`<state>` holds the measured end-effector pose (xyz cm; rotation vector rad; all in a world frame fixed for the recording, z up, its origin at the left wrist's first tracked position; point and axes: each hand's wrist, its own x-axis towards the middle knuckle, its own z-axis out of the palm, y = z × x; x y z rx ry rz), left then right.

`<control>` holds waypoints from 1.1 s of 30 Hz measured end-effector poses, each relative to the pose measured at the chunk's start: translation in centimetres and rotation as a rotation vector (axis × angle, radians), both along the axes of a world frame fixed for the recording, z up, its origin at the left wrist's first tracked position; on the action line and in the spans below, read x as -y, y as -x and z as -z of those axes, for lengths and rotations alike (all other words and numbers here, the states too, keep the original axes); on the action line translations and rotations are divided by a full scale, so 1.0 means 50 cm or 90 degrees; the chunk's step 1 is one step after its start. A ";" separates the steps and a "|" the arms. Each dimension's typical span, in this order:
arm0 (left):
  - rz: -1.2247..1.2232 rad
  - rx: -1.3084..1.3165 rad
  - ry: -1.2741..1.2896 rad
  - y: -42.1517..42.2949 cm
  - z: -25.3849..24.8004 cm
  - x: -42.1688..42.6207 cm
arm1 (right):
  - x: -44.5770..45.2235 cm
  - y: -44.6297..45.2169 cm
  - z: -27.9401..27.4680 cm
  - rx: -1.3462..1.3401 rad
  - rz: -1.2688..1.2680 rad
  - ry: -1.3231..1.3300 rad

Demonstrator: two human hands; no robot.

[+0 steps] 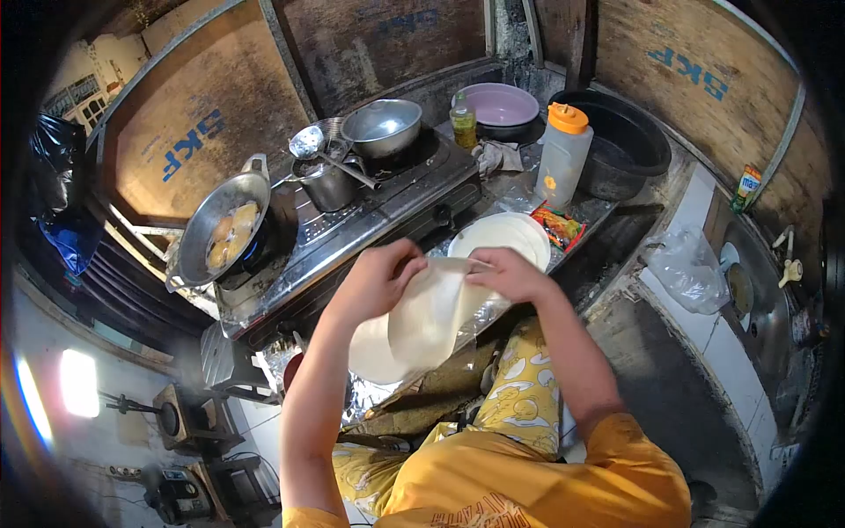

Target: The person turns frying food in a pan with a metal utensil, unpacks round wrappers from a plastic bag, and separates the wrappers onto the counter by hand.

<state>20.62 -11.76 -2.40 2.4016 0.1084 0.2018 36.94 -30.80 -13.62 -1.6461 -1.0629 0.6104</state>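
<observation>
A thin, pale, round dough wrapper (427,317) hangs between my hands, folded and partly see-through. My left hand (385,277) is closed on its upper left edge, and my right hand (512,275) pinches the upper right edge. Below it, at the left, shows more of a white round surface (374,356); whether this is a stack of wrappers or a plate I cannot tell. Just beyond my hands sits a white plate (519,231). A red and yellow packet (561,229) lies against the plate's right side.
On the stove (352,233), a wok (198,238) holds several golden pieces in oil. Beside it are a pot (327,189) with a skimmer (308,143) and a metal bowl (383,123). An orange-lidded bottle (563,158), oil bottle (463,123) and black tub (629,167) stand at the back right.
</observation>
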 end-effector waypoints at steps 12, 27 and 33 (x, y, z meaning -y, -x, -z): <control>-0.045 0.335 -0.153 -0.298 0.168 0.030 | 0.083 -0.129 -0.076 0.501 0.372 -0.005; -0.182 -0.060 0.003 0.151 0.450 0.004 | 0.027 -0.036 0.270 0.559 0.342 0.272; -0.205 -0.082 -0.142 0.145 0.471 0.039 | 0.026 0.013 0.227 0.532 0.334 0.208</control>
